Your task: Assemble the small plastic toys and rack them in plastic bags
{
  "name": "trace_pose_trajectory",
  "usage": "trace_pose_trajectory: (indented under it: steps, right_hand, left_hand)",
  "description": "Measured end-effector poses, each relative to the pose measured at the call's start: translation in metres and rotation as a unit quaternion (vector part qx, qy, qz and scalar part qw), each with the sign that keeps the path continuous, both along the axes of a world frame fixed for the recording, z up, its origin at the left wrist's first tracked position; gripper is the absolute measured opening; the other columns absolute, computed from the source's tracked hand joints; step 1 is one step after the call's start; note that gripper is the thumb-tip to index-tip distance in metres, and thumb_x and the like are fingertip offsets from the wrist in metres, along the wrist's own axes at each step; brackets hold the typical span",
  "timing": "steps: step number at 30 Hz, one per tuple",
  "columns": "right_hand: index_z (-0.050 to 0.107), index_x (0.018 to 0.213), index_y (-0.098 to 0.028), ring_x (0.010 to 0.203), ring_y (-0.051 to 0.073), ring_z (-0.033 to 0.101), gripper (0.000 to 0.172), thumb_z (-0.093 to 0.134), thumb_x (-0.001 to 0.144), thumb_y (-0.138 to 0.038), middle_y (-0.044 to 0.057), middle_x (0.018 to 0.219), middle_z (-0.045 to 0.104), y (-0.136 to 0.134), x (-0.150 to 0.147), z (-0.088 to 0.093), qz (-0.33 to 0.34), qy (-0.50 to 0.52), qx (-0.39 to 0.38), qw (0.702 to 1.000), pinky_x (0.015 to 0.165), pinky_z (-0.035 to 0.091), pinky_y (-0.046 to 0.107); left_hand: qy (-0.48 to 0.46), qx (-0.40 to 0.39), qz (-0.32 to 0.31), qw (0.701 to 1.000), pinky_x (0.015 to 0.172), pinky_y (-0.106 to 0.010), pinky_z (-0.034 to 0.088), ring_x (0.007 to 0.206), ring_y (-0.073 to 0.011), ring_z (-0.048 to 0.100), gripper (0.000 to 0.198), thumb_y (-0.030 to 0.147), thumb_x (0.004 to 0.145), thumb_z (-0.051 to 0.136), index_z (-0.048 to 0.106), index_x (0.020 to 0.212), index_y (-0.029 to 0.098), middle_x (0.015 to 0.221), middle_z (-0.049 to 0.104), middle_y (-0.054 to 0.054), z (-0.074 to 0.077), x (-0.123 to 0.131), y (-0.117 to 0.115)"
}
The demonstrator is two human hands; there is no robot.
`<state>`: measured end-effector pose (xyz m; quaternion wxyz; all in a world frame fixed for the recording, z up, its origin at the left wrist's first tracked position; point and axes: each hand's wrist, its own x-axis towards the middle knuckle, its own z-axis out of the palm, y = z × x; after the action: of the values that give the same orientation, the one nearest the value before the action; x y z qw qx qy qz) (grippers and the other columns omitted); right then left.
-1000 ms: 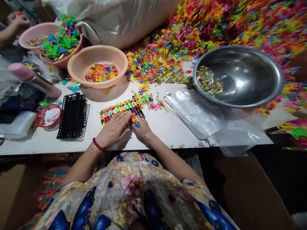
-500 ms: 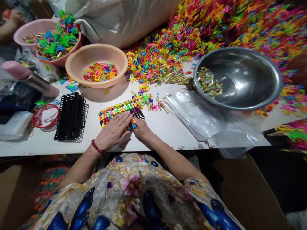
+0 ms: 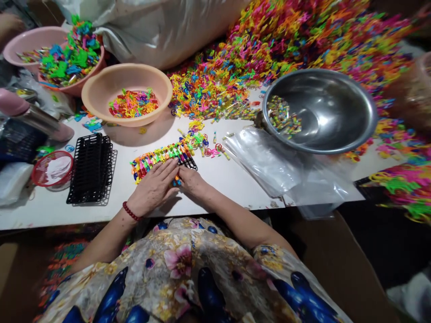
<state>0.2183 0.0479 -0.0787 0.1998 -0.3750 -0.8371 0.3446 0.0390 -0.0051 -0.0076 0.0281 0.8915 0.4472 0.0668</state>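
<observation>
A black slotted plastic rack (image 3: pixel 191 164) lies on the white table, filled with rows of small bright plastic pieces (image 3: pixel 145 162). My left hand (image 3: pixel 155 181), with a dark red bead bracelet (image 3: pixel 130 211) at the wrist, rests over these rows, its fingers stretched out flat. Close against its fingertips, my right hand (image 3: pixel 191 180) is curled at the rack's near right side. Its fingertips are hidden, so what they hold cannot be made out. Orange and blue pieces (image 3: pixel 176 181) show between the hands. Loose coloured pieces (image 3: pixel 198 140) lie just behind the rack.
Stacked black racks (image 3: pixel 90 168) and a red basket (image 3: pixel 37 172) stand left. Behind are a peach basin (image 3: pixel 88 89) of pieces and a large colourful heap (image 3: pixel 269 40). Clear plastic bags (image 3: pixel 266 161) lie right, beside a steel bowl (image 3: pixel 350 112). A person's hand (image 3: pixel 10 24) shows far left.
The view has shifted slightly, so most things sit a little further left. My right hand has drawn in closer beneath the left fingers, covering more of the orange and blue pieces.
</observation>
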Motion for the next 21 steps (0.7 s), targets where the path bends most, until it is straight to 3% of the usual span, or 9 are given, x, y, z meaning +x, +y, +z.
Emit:
trace_pose_trajectory:
  steps: [5,7,11,14,18,21]
  right_hand:
    - [0.071,0.104,-0.018,0.094,0.017,0.065,0.023,0.055,0.091,-0.01,0.006,0.103,0.072,0.004,0.018,0.013,-0.01,0.027,-0.015,0.999,0.086,0.048,0.027]
    - [0.071,0.1,-0.02,0.089,0.016,0.065,0.018,0.055,0.093,-0.015,0.003,0.096,0.073,0.013,0.032,0.02,-0.071,0.023,-0.009,0.997,0.083,0.048,0.026]
    - [0.066,0.101,-0.017,0.094,0.022,0.065,0.012,0.058,0.095,-0.022,0.01,0.102,0.072,0.043,0.049,0.029,-0.235,-0.102,0.058,0.965,0.083,0.046,0.03]
    - [0.061,0.109,-0.013,0.101,0.026,0.065,0.018,0.061,0.094,-0.022,0.018,0.112,0.069,0.063,0.045,0.029,-0.239,-0.196,0.08,0.948,0.084,0.046,0.032]
    - [0.059,0.113,-0.01,0.095,0.028,0.067,0.02,0.052,0.095,-0.014,0.022,0.107,0.07,0.072,0.042,0.024,-0.268,-0.238,0.058,0.932,0.082,0.048,0.035]
    - [0.061,0.108,-0.011,0.095,0.028,0.068,0.021,0.05,0.091,-0.01,0.02,0.101,0.071,0.07,0.053,0.021,-0.335,-0.157,0.02,0.929,0.084,0.05,0.037]
  left_hand:
    - [0.002,0.023,0.002,1.0,0.124,-0.046,0.028,0.153,-0.0274,0.029,0.07,0.04,0.097,0.052,0.027,0.158,0.015,0.164,0.029,-0.015,0.0,0.0,0.0]
    - [0.002,0.029,-0.012,1.0,0.123,-0.047,0.03,0.153,-0.0282,0.028,0.071,0.042,0.097,0.054,0.027,0.158,0.018,0.166,0.025,-0.016,0.002,-0.002,0.0]
    - [0.012,0.05,-0.04,0.998,0.123,-0.057,0.023,0.152,-0.0303,0.028,0.059,0.038,0.098,0.053,0.038,0.154,0.025,0.165,0.028,-0.012,0.004,-0.003,0.0]
    - [0.02,0.061,-0.038,0.997,0.124,-0.063,0.014,0.151,-0.0304,0.031,0.049,0.034,0.099,0.051,0.046,0.147,0.025,0.159,0.041,-0.009,0.003,0.0,0.001]
    - [0.023,0.047,-0.038,0.998,0.121,-0.055,0.03,0.151,-0.0297,0.033,0.047,0.032,0.1,0.049,0.049,0.144,0.016,0.159,0.041,-0.012,0.0,0.004,0.005]
    - [0.002,0.043,-0.047,0.998,0.119,-0.049,0.037,0.149,-0.0271,0.037,0.046,0.033,0.1,0.048,0.05,0.142,0.013,0.16,0.039,-0.014,-0.002,0.002,0.008]
